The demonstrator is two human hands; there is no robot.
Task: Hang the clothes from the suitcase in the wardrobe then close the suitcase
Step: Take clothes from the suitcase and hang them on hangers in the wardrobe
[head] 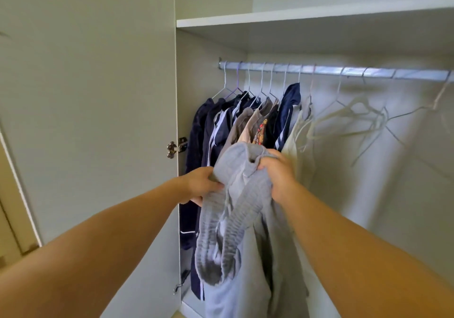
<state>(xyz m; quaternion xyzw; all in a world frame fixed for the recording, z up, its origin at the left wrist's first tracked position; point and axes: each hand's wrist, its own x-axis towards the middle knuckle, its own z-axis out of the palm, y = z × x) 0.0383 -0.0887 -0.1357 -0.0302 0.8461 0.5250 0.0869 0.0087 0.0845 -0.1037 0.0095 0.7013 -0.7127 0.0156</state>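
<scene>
Though blurred, both hands (201, 182) (277, 173) grip ribbed grey garment (235, 209).

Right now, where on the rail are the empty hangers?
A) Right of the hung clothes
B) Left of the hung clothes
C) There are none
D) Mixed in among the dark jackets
A: the empty hangers hang on the rail to the right of the hung clothes, which are bunched at its left end.

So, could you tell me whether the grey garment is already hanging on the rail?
Not yet. Both hands, left and right, hold the grey garment bunched below the rail; no hanger in it is visible.
</scene>
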